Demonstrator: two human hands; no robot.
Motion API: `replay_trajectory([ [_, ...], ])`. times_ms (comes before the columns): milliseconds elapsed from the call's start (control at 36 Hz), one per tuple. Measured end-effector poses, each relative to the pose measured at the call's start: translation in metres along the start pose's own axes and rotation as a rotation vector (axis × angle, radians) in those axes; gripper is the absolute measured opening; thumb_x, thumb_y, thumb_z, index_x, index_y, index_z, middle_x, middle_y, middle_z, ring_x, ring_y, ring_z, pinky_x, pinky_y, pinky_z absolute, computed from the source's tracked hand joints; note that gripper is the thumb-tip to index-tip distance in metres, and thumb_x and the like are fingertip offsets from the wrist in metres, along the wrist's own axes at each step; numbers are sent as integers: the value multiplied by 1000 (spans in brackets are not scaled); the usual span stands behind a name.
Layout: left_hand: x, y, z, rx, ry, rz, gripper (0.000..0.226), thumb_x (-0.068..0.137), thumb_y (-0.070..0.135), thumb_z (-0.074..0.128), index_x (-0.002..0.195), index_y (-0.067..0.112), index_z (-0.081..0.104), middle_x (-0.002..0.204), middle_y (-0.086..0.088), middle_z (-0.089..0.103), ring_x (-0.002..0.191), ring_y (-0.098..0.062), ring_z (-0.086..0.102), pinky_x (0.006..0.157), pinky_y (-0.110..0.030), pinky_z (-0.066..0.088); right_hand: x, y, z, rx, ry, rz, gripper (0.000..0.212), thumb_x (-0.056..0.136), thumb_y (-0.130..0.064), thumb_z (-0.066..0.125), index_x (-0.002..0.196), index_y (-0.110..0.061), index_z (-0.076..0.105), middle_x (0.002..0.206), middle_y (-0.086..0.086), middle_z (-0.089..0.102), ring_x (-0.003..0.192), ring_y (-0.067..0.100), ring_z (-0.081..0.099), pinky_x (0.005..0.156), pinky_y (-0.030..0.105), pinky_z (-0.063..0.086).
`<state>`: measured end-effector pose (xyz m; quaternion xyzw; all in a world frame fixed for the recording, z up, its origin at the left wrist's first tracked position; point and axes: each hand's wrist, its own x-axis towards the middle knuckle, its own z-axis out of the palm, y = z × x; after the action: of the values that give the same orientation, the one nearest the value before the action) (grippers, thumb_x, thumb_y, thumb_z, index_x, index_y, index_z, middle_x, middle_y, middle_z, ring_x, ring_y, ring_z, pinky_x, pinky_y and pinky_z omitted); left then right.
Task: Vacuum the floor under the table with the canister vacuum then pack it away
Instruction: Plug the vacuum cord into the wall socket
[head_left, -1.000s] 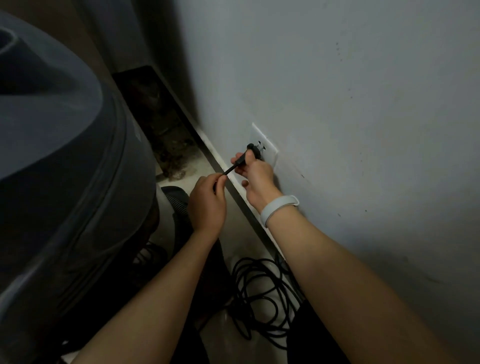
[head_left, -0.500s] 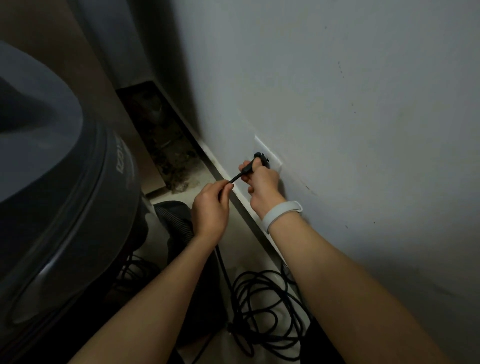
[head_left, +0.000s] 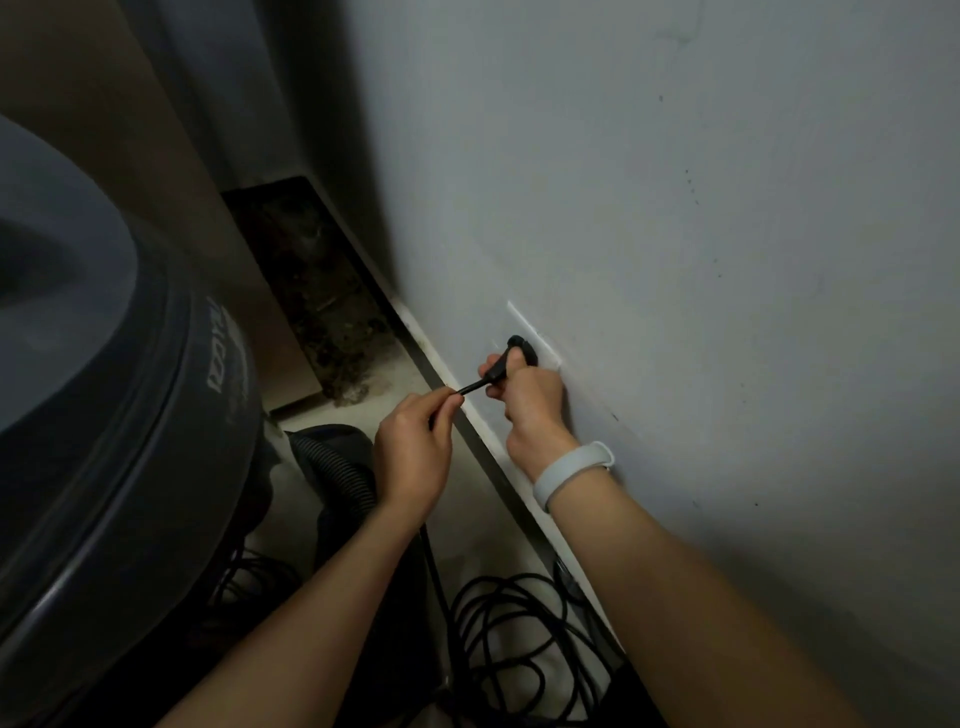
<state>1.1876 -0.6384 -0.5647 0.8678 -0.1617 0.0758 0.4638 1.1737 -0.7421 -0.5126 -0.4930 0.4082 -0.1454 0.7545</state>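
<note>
The black plug (head_left: 521, 349) sits against the white wall outlet (head_left: 540, 340), low on the wall. My right hand (head_left: 530, 402), with a white wristband, grips the plug. My left hand (head_left: 415, 447) pinches the black power cord (head_left: 475, 387) a short way behind the plug. More of the cord lies in loose coils (head_left: 514, 639) on the floor below my arms. The grey ribbed vacuum hose (head_left: 337, 467) curves under my left hand. I cannot tell whether the prongs are fully in the outlet.
A large dark grey round drum (head_left: 130, 441) fills the left side, close to my left arm. The pale wall (head_left: 727, 260) and its baseboard (head_left: 498, 457) run along the right. A dusty dark gap (head_left: 311, 296) lies in the far corner beside a brown panel (head_left: 171, 182).
The plug's prongs showed in front of the outlet a second ago; now the plug is against the outlet face. Both hands keep their grip, and the view has shifted slightly.
</note>
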Motion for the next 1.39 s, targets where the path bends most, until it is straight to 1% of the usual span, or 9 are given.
replay_trajectory([
  [222, -1, 1, 3, -14, 51, 0, 16, 89, 13, 64, 102, 9, 74, 86, -11, 70, 77, -23, 63, 70, -35, 49, 4, 6, 5, 135, 15, -53, 29, 100, -10, 41, 75, -11, 55, 77, 4, 58, 60, 8, 57, 48, 8, 43],
  [361, 2, 3, 0, 4, 73, 28, 17, 88, 13, 65, 102, 7, 74, 87, -9, 70, 78, -21, 62, 70, -24, 42, 7, 8, 7, 119, 25, -49, 30, 100, -11, 40, 73, -12, 54, 76, 1, 58, 60, 7, 57, 55, 12, 45],
  [556, 0, 9, -1, 5, 81, 4, 17, 90, 15, 64, 102, 10, 75, 83, -7, 68, 75, -19, 60, 66, -22, 38, 6, 5, 5, 76, 21, 37, 26, 101, -17, 40, 101, -3, 62, 92, 8, 62, 58, 6, 50, 36, 6, 33],
  [694, 4, 17, -10, 9, 74, 30, 14, 89, 18, 65, 97, 13, 76, 77, -8, 66, 71, -19, 57, 63, -30, 42, 2, -3, 7, 131, 8, 105, 22, 101, -18, 40, 94, -7, 58, 84, 5, 61, 59, 9, 51, 34, 11, 31],
  [778, 11, 23, -11, 8, 68, -41, 17, 91, 21, 62, 100, 14, 75, 81, -7, 64, 76, -22, 57, 66, -32, 44, 6, -9, 9, 143, 13, 166, 24, 100, -15, 38, 82, -11, 54, 74, 2, 58, 58, 11, 50, 32, 14, 28],
  [861, 14, 28, -11, -1, 77, -102, 19, 92, 24, 61, 101, 15, 74, 85, -5, 64, 80, -22, 58, 69, -34, 47, 6, -10, 11, 168, 21, 194, 22, 99, -12, 37, 85, -9, 53, 75, 3, 57, 59, 11, 51, 28, 13, 27],
  [1111, 16, 29, -8, 11, 50, -175, 20, 93, 26, 59, 102, 16, 74, 91, -6, 67, 82, -21, 59, 70, -33, 47, 9, -8, 8, 116, 12, 153, 31, 101, -21, 40, 74, -11, 54, 70, 2, 62, 57, 13, 52, 43, 19, 24],
  [1250, 13, 25, -11, 58, 13, -136, 22, 93, 29, 58, 103, 18, 74, 92, -4, 68, 83, -20, 59, 69, -32, 46, 3, 6, 0, 96, 3, -4, 27, 100, -25, 44, 85, -9, 60, 80, 6, 66, 63, 12, 58, 46, 14, 36],
  [1389, -1, 14, -12, 60, -59, -106, 27, 94, 27, 57, 115, 15, 68, 107, -4, 64, 94, -20, 61, 76, -26, 43, -2, 26, -22, -213, -64, -219, 28, 100, -35, 40, 88, -23, 62, 96, 1, 69, 89, 10, 62, 80, 22, 46],
])
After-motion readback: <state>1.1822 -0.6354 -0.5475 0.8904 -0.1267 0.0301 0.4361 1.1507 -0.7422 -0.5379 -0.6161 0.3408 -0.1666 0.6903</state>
